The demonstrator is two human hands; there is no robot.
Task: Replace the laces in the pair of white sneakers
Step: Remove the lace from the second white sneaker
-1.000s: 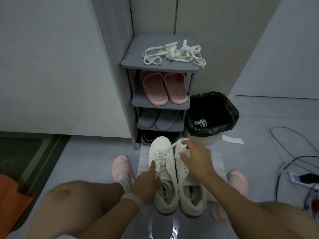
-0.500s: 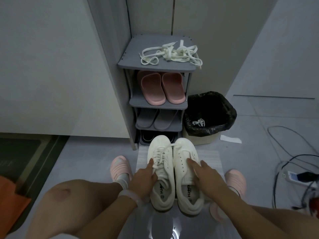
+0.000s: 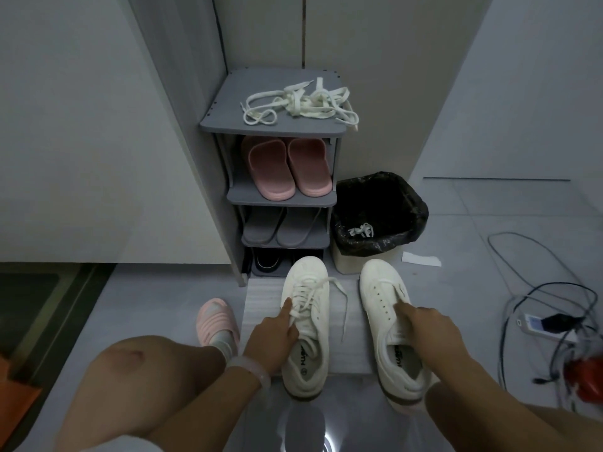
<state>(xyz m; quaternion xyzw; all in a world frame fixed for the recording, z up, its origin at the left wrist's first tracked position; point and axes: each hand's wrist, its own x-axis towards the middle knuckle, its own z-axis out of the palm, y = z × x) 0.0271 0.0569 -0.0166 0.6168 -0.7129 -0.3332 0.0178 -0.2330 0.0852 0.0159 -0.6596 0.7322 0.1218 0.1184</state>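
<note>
A person's left hand (image 3: 272,337) grips the laced left sneaker (image 3: 306,324) at 6 o'clock on a pale mat (image 3: 264,308) — the right hand (image 3: 427,331) holds the right sneaker (image 3: 388,318), well apart at 5 o'clock. Spare laces (image 3: 300,104) lie atop the shoe rack (image 3: 222,122) at 12 o'clock.

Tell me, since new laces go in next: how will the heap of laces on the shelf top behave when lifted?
The laces look flat, limp and tangled, so they will probably droop and come up as one clump. One end overhangs the shelf edge and may snag.
</note>
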